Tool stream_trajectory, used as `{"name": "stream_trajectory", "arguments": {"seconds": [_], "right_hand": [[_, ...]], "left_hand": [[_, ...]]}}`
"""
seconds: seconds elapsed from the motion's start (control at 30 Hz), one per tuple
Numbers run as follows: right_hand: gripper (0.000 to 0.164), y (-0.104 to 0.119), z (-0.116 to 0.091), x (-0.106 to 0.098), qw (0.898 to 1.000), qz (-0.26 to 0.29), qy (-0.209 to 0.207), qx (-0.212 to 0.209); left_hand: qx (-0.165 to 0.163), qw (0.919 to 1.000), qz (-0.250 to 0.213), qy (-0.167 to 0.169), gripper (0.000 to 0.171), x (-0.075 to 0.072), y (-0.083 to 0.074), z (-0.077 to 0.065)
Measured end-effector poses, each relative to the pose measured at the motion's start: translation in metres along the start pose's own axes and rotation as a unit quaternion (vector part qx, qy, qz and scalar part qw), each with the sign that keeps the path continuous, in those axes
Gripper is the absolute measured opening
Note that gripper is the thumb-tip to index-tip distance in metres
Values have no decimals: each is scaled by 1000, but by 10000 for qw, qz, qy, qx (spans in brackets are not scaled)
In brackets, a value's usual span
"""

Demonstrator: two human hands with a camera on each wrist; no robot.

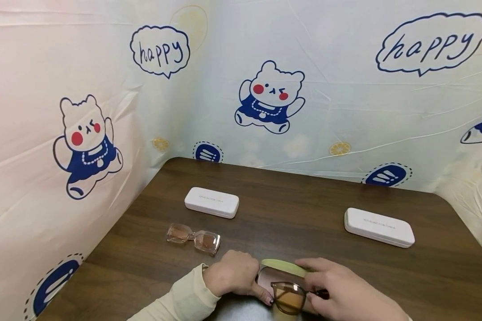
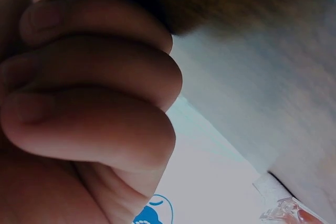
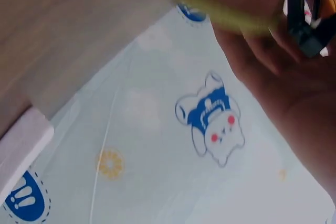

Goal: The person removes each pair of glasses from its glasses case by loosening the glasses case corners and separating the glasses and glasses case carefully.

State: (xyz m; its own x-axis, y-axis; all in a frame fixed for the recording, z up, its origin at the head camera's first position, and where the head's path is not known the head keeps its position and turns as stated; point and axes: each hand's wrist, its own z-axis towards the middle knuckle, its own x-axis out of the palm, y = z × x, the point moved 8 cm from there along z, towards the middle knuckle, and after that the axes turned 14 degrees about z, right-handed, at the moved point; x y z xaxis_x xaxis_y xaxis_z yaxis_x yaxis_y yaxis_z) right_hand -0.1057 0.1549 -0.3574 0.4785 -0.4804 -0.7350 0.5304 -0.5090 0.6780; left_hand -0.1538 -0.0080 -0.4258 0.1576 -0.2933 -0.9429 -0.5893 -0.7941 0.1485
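A green glasses case (image 1: 284, 266) stands open near the table's front edge, its pale inside facing up. My left hand (image 1: 237, 273) grips its left side, thumb along the rim; curled fingers fill the left wrist view. Brown-lensed sunglasses (image 1: 289, 298) with a dark frame are over the case opening. My right hand (image 1: 339, 287) pinches them by the right side, near a folded temple, with fingertips against the case's far rim. In the right wrist view the dark frame (image 3: 310, 38) shows close to the palm, beside the green rim (image 3: 226, 14).
Clear-framed glasses with pinkish lenses (image 1: 193, 237) lie left of my left hand. Behind them is a closed white case (image 1: 211, 203). Another closed white case (image 1: 379, 227) lies at the right. A printed cloth (image 1: 325, 102) hangs around the brown table (image 1: 289, 196).
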Motion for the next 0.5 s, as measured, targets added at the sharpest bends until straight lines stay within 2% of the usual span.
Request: {"name": "stream_trajectory", "arguments": {"seconds": [0.03,0.2,0.27,0.37,0.5], "right_hand": [[19,-3,-3,-2,9992,281,204,179],[24,-19,-24,-20,9922,964,755,223],[23,-28,-35,-30,9902,1112,834,132],[23,-46,-51,-46,9834,1579,844,301],[25,-69,-70,-72,9743,2116,636,446]], "left_hand": [[19,10000,-3,0,68,0,0,0],[27,10000,13,-13,67,0,0,-1],[18,10000,37,-24,67,0,0,-1],[-1,10000,77,-41,68,-1,0,-2],[-21,9999,108,-41,69,-1,1,-2]]}}
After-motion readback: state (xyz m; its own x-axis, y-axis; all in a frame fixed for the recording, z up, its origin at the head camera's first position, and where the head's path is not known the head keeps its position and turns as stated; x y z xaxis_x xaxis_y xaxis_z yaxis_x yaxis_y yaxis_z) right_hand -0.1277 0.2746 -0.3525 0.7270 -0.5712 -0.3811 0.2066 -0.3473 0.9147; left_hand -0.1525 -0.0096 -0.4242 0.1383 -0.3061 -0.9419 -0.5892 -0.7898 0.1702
